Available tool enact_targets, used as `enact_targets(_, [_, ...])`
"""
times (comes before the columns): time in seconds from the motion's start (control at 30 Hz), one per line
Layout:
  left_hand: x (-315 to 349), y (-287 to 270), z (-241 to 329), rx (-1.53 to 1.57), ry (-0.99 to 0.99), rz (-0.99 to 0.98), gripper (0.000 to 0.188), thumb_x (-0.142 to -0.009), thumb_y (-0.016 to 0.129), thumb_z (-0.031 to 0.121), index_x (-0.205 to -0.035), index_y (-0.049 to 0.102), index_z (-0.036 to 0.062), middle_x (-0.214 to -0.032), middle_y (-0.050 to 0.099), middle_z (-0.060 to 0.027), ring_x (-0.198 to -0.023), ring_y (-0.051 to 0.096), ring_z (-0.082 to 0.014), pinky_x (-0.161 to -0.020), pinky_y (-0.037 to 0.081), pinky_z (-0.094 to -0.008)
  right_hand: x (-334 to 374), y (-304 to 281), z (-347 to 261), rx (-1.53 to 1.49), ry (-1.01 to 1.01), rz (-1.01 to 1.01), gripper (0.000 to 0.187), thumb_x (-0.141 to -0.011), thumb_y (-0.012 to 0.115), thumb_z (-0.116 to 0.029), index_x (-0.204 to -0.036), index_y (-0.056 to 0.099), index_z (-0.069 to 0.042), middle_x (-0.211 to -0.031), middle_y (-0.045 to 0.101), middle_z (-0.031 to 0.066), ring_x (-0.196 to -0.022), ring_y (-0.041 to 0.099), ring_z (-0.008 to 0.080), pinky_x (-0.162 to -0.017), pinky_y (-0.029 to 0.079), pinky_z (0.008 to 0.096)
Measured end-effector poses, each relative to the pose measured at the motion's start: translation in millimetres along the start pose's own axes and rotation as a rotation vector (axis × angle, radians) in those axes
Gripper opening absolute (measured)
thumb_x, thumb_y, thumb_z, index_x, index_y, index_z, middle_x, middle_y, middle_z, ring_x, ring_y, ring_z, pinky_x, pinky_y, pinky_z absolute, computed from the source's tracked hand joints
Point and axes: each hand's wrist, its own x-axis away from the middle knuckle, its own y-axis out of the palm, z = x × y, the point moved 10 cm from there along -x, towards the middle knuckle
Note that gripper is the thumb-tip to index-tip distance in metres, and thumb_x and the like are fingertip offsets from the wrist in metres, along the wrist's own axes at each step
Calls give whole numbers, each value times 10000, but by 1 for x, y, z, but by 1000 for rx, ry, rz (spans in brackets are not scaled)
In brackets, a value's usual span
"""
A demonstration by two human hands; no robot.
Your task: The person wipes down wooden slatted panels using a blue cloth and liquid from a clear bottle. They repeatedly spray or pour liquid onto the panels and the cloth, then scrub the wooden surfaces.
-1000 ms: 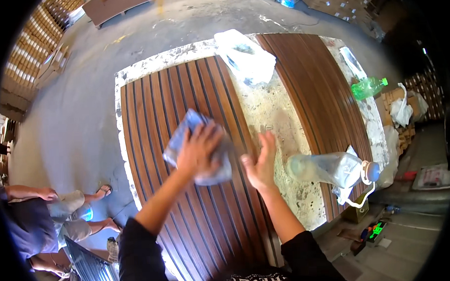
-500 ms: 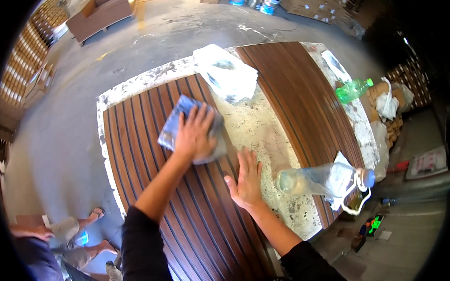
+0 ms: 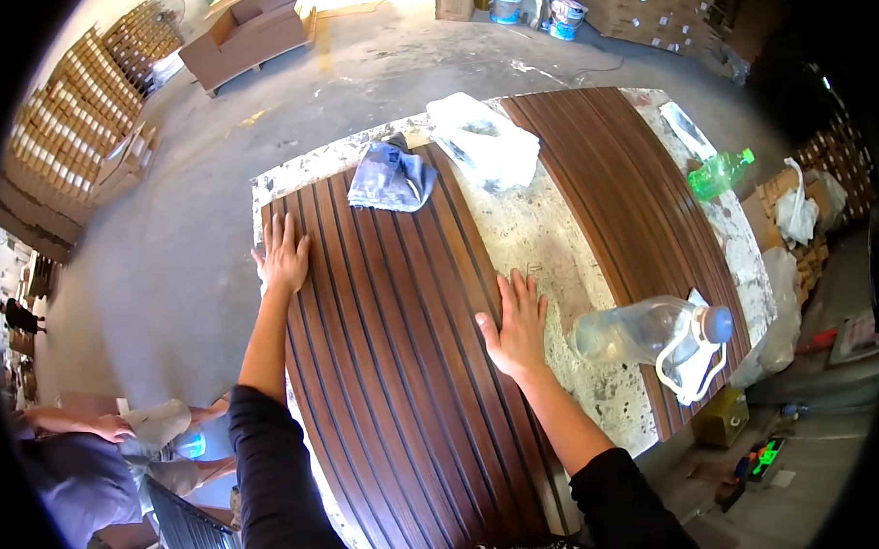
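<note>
A brown slatted wood panel [image 3: 395,373] with dark grooves lies lengthwise before me on a paint-stained table [image 3: 525,223]. My left hand [image 3: 284,259] rests on the panel's left edge, fingers stretched out and holding nothing. At the opposite edge my right hand [image 3: 517,325] lies with its fingers extended, also without anything in it. A crumpled blue-grey cloth [image 3: 393,176] sits on the panel's far end, apart from both hands. Right of my right hand, a large clear bottle [image 3: 630,332] with a blue cap and white handle lies on its side.
A second slatted panel [image 3: 621,191] lies on the table's right side. White plastic [image 3: 483,142] sits between the panels' far ends. A green bottle [image 3: 720,175] lies at the right edge. Another person [image 3: 88,461] sits at lower left. Stacked pallets [image 3: 65,99] stand far left.
My left hand has let go of the cloth, which now lies at the panel's far end, and has moved to the left edge. My right hand stays at the right edge. The view has shifted.
</note>
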Motion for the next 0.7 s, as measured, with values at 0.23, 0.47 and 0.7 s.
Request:
enact_targets(0.23, [-13,-38,175,176,77,-36,1012,-765,544,733,-1534,90,256,-1592,26,-132,-1455,-5,-383,-1084,12,-697,0,-4,6,32,-7,-10,721,-917,489,-489,-1456,300,-48,-1517,254,213,-1432,121,424,-1131,74,606])
enact_targets(0.47, [-28,15,204,176,290,173,578,-886,491,337,-1434,408,176,-1529,310,-128,-1423,236,-367,-1141,128,-572,2,-2,-6,-35,-37,-28,684,-924,483,-455,-1446,313,-48,-1508,264,218,-1427,133,432,-1123,58,618])
enact_targets(0.7, [156,-1,74,41,286,161,599,-858,548,249,-1427,403,131,-1500,358,-129,-1390,311,-354,-1118,237,-541,-3,0,1,31,-44,12,683,-930,468,-482,-1444,320,-58,-1509,280,200,-1422,164,418,-1126,100,607])
